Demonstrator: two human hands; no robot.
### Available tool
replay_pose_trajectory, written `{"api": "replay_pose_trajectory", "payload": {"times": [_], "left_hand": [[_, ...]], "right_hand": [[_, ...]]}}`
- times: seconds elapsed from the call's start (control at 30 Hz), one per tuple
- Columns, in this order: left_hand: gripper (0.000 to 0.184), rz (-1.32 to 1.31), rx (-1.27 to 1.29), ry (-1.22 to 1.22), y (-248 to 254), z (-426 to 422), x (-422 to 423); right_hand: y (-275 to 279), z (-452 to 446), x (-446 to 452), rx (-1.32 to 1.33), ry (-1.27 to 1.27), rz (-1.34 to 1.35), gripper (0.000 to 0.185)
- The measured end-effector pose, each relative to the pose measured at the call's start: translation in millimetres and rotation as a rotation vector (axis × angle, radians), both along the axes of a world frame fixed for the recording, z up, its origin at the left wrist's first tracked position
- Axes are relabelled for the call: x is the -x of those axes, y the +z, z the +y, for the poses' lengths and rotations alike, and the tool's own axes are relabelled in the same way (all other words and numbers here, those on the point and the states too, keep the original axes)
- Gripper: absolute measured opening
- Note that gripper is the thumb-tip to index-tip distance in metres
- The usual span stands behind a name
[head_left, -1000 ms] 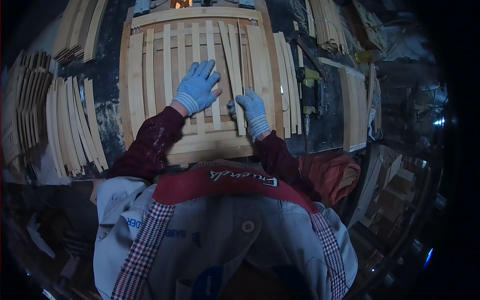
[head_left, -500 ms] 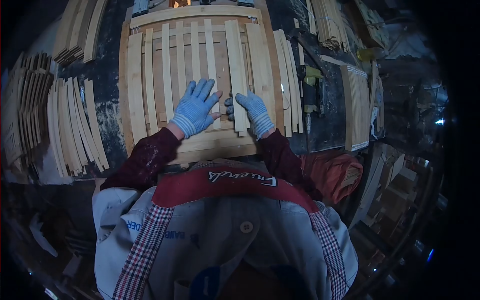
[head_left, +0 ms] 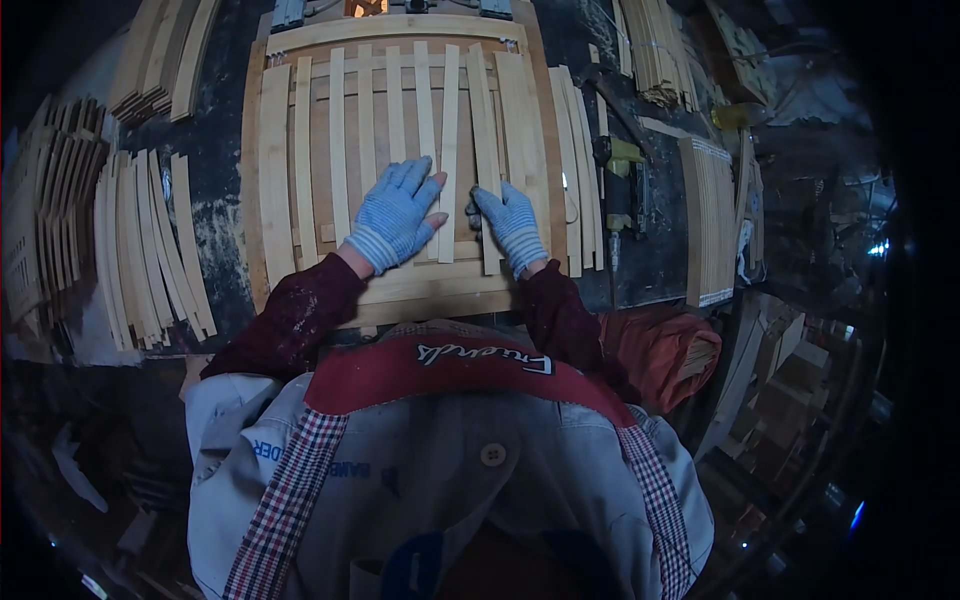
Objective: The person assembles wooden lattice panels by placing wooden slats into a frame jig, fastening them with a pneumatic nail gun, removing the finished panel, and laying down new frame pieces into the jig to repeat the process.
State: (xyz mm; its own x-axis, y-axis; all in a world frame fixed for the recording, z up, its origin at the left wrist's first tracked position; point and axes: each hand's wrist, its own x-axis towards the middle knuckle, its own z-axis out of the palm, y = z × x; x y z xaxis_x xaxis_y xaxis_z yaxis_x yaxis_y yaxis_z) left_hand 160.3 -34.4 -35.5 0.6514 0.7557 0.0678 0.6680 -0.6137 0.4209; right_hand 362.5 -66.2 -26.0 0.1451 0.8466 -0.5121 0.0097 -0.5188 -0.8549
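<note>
A wooden frame (head_left: 390, 33) lies on a board on the dark bench, with several pale slats lengthwise across it. My left hand (head_left: 393, 214), in a blue knitted glove, rests over the lower part of the middle slats, fingers apart. Just right of its fingers lies a loose slat (head_left: 449, 150), slightly tilted. My right hand (head_left: 508, 222), gloved too, is closed around the lower part of another slat (head_left: 481, 130), its thumb on the near side and fingertips at the slat's left edge.
Loose slats (head_left: 150, 250) lie on the bench at the left, beside stacked slotted pieces (head_left: 60, 200). More slats (head_left: 572, 170) flank the board's right side. Farther right are a green-black power tool (head_left: 622, 180) and a bundled stack (head_left: 708, 220). A red cloth bundle (head_left: 660, 355) sits below.
Two slats that were together near my right hand are now apart, one shifted left towards my left hand. My left hand has moved down from its earlier place.
</note>
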Motion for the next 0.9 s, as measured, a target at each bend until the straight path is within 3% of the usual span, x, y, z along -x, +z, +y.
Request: {"api": "replay_pose_trajectory", "payload": {"times": [0.13,0.27,0.33,0.43,0.53,0.67,0.77,0.9], "left_hand": [[0.060,0.052,-0.126,-0.053,2,12,-17],[0.060,0.088,-0.151,-0.068,-9,21,-40],[0.061,0.078,-0.145,-0.031,-13,21,-50],[0.061,0.123,-0.139,-0.022,-15,20,-52],[0.059,0.095,-0.128,-0.057,-12,17,-44],[0.053,0.082,-0.105,-0.066,-8,20,-43],[0.050,0.065,-0.117,-0.045,-12,20,-44],[0.046,0.032,-0.113,-0.017,-9,15,-49]], "right_hand": [[13,-2,-3,0.049,0.006,0.014,0.021],[5,-1,-10,-0.102,0.016,-0.076,0.025],[10,1,-10,0.068,-0.106,0.026,0.027],[-9,-2,-14,-0.135,-0.044,-0.205,0.030],[1,-4,-8,-0.390,0.063,-0.775,0.029],[-12,4,-11,-0.548,0.001,-0.638,0.025],[-9,4,-14,-0.337,0.063,-0.615,0.030],[11,9,-2,-0.213,0.179,-0.806,0.036]]}}
